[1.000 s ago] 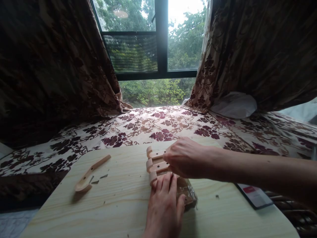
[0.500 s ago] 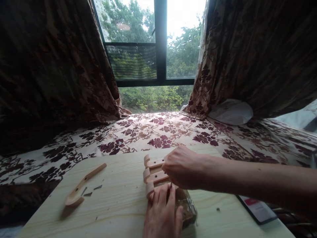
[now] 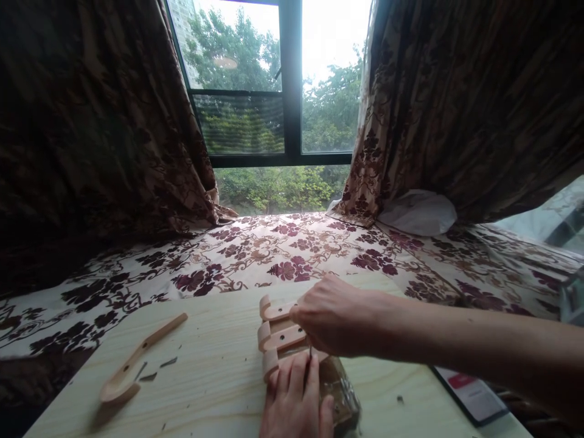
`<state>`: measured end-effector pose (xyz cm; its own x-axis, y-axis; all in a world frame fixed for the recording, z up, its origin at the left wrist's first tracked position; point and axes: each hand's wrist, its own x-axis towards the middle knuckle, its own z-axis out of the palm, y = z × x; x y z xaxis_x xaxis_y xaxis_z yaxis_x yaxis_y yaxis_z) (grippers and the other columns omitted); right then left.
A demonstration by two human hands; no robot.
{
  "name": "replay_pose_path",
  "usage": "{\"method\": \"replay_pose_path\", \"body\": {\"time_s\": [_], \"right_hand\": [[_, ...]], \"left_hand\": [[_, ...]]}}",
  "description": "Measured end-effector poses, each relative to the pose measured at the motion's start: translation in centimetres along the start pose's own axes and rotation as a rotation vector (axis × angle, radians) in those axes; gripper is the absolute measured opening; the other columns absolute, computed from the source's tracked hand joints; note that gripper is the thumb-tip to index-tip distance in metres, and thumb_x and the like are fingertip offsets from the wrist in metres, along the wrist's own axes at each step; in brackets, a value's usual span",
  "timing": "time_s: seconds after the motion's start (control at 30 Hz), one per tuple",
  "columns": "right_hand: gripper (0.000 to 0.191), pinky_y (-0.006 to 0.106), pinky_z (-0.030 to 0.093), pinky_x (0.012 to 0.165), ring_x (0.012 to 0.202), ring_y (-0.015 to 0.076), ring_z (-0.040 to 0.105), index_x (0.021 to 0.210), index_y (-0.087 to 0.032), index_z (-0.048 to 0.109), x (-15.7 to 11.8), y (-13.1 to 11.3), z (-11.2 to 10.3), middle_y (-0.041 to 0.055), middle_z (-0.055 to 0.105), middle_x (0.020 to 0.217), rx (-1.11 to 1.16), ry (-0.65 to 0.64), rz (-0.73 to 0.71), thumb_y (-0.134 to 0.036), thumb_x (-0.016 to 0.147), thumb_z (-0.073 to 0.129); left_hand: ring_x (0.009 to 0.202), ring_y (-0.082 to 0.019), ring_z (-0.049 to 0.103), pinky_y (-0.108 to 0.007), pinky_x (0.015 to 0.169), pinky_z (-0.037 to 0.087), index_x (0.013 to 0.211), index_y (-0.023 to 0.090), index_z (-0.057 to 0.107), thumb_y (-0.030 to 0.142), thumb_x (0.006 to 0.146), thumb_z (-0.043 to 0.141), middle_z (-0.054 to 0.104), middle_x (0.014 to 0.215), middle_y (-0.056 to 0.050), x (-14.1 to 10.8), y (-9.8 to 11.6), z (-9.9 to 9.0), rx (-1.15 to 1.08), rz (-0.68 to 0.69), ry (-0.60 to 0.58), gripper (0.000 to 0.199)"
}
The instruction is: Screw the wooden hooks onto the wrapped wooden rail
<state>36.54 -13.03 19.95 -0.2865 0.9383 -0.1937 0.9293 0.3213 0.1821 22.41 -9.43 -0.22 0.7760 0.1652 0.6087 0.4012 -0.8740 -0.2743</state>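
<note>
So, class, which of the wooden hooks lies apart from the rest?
The leftmost wooden hook, beside the dark scraps. It lies alone; the other three hooks sit side by side near the right hand.

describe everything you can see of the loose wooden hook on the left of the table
The loose hook is a slim, pale strip, apparently smooth wood, with a long straight arm and a rounded curl at its near end. Two dark spots, possibly holes, sit along the arm. It lies on the light wood-grain tabletop, slanting away to the right. Small dark slivers lie close beside it. Nothing holds it.
</note>
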Motion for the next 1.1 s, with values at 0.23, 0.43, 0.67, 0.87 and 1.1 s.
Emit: {"method": "replay_pose_path", "body": {"time_s": [0.23, 0.43, 0.67, 0.87, 1.1], "right_hand": [[0.010, 0.026, 0.022, 0.041, 0.044, 0.0098, 0.036, 0.071, -0.014, 0.058, -0.3, -0.4, 0.0, 0.0022, 0.061, 0.063, 0.021, 0.050, -0.025, -0.011, 0.079, 0.052], [0.009, 0.028, 0.022, 0.042, 0.043, 0.0106, 0.036, 0.070, -0.014, 0.059, -0.1, -0.1, 0.2, 0.0030, 0.060, 0.062, 0.003, 0.041, 0.018, -0.011, 0.076, 0.052], [0.010, 0.027, 0.022, 0.043, 0.043, 0.0096, 0.034, 0.068, -0.014, 0.058, 0.1, -0.4, -0.5, 0.0022, 0.059, 0.059, 0.002, 0.005, 0.009, -0.009, 0.075, 0.054], [0.017, 0.026, 0.022, 0.044, 0.043, 0.0097, 0.035, 0.063, -0.015, 0.056, 0.0, -0.1, 0.0, 0.0032, 0.058, 0.058, 0.001, 0.026, 0.034, -0.011, 0.078, 0.051], [0.013, 0.027, 0.024, 0.045, 0.047, 0.0111, 0.037, 0.071, -0.014, 0.060, 0.1, -0.3, -0.4, 0.0045, 0.060, 0.063, -0.010, 0.022, 0.006, -0.011, 0.080, 0.051]], "left_hand": [[0.102, -0.021, 0.059, -0.030, 0.083, 0.049, 0.122, 0.017, 0.053, 0.034, 0.079, 0.055, 0.062, 0.116, -0.005, 0.3, 0.2, -1.0, -0.086, -0.061, -0.087, 0.046], [0.102, -0.022, 0.059, -0.031, 0.083, 0.050, 0.120, 0.013, 0.054, 0.033, 0.079, 0.055, 0.061, 0.115, -0.008, 0.5, 0.3, -1.1, -0.068, -0.042, -0.053, 0.045], [0.105, -0.022, 0.057, -0.031, 0.085, 0.049, 0.123, 0.015, 0.052, 0.031, 0.080, 0.055, 0.060, 0.117, -0.007, 0.4, 0.2, -1.2, -0.109, -0.069, -0.089, 0.046], [0.106, -0.022, 0.056, -0.031, 0.088, 0.048, 0.123, 0.014, 0.052, 0.031, 0.081, 0.054, 0.060, 0.119, -0.007, 0.5, 0.4, -1.3, -0.132, -0.080, -0.086, 0.045], [0.106, -0.022, 0.056, -0.033, 0.088, 0.048, 0.124, 0.017, 0.051, 0.031, 0.083, 0.052, 0.059, 0.119, -0.007, 0.7, 0.6, -1.8, -0.167, -0.111, -0.139, 0.044]]}}
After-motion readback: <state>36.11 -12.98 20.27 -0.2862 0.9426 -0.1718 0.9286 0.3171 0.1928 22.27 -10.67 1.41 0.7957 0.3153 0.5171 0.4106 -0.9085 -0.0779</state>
